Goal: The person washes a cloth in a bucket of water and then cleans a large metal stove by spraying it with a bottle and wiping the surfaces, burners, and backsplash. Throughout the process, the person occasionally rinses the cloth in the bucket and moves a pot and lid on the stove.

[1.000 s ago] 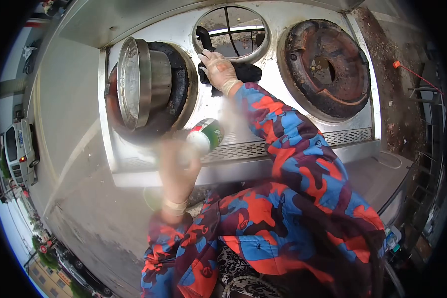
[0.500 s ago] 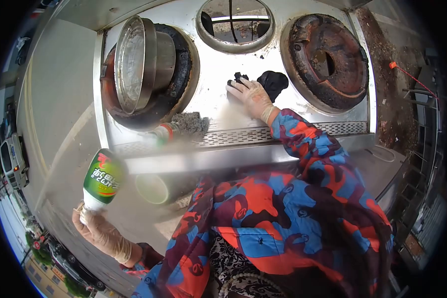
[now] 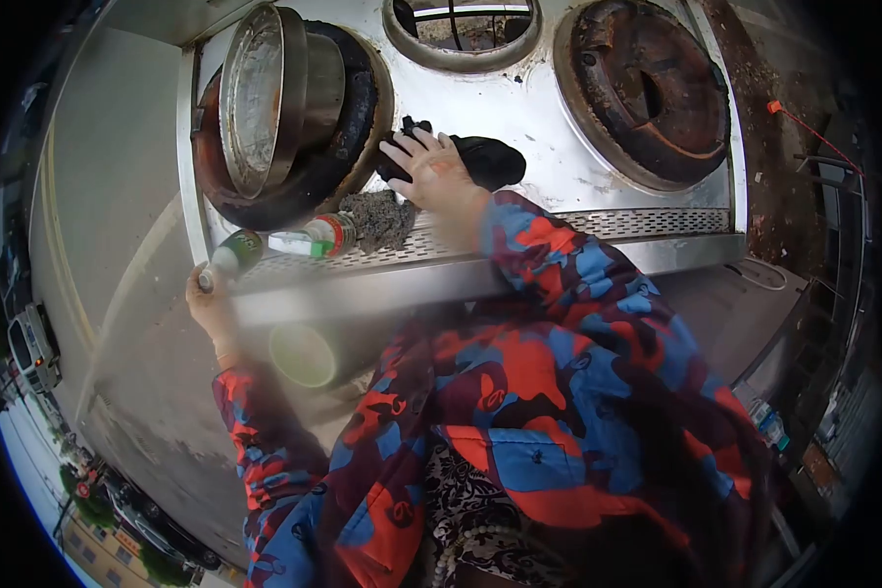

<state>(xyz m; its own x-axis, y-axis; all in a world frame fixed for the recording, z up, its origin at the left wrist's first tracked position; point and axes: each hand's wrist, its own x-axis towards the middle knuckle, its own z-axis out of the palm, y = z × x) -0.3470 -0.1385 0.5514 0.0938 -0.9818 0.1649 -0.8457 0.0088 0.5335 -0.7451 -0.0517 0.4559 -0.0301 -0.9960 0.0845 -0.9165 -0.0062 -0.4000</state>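
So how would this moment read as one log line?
left hand: grips green bottle | right hand: presses black cloth on steel stovetop

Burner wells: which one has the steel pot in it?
The left burner well: a steel pot lies tipped on its side in it. The right one is rusty and bare.

On the stove (image 3: 559, 147), a pot (image 3: 265, 98) sits in the left burner. Right of the pot lies a cloth (image 3: 480, 162); before it, a scourer (image 3: 377, 220) and a bottle (image 3: 309, 240).
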